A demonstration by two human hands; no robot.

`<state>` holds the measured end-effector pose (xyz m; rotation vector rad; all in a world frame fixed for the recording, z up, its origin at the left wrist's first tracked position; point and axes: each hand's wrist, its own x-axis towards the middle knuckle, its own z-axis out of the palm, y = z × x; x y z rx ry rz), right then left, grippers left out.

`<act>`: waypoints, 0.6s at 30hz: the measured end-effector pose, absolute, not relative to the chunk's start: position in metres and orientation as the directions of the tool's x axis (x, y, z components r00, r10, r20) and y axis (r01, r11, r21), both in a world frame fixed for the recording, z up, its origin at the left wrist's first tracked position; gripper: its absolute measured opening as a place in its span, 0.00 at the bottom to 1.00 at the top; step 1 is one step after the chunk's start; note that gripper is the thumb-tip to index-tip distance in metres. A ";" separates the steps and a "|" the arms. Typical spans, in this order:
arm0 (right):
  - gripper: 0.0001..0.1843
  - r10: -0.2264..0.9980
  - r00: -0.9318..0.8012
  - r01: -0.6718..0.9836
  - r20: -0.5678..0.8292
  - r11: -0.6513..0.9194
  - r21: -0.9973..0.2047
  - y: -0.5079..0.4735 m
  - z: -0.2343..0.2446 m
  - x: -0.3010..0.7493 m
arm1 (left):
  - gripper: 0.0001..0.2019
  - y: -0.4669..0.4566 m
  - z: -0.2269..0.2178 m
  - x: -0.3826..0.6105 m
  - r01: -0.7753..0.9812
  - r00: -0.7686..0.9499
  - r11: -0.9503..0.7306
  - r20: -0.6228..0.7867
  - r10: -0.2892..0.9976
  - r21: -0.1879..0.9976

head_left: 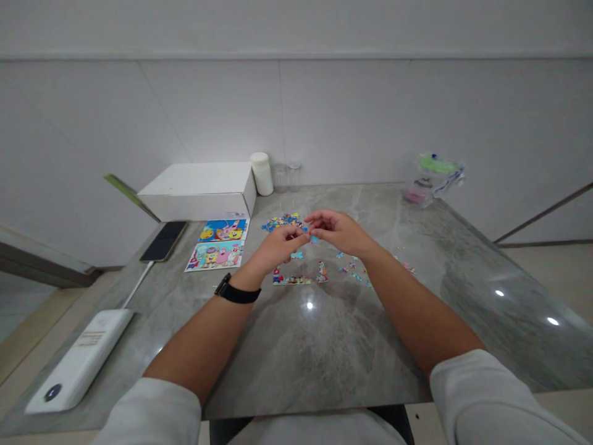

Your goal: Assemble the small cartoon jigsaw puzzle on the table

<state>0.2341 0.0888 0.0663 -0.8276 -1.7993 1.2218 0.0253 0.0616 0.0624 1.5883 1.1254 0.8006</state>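
Observation:
My left hand (279, 245), with a black band on its wrist, meets my right hand (341, 231) over the table. Both are closed, fingertips almost touching, pinching light-blue jigsaw puzzle pieces (314, 238) that the fingers partly hide. Below them lies a joined strip of puzzle pieces (296, 280), with a small joined section (322, 272) at its right. A loose light-blue piece (297, 255) sits just under my left fingertips. Behind the hands is a pile of blue and yellow pieces (282, 221). Scattered pieces (356, 269) lie beside my right forearm.
Two cartoon picture cards (215, 255) lie left, before a white box (199, 191). A phone (164, 241) is cabled to a white power bank (81, 361). A white cylinder (262, 174) and clear glasses (287, 176) stand at the wall; a plastic bag (433, 179) is back right.

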 end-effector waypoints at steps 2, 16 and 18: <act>0.19 0.855 -0.458 0.078 0.244 0.312 -0.947 0.088 0.062 0.232 | 0.19 0.061 0.057 0.027 0.271 0.365 -0.061 -0.044 0.930 0.961; 0.15 0.907 -0.398 0.204 0.136 0.232 -0.951 0.089 0.055 0.236 | 0.16 0.067 0.046 0.026 0.195 0.275 -0.101 0.044 0.960 0.975; 0.15 0.907 -0.399 0.217 0.138 0.240 -0.946 0.089 0.054 0.236 | 0.16 0.068 0.045 0.025 0.238 0.278 -0.105 0.036 0.960 0.965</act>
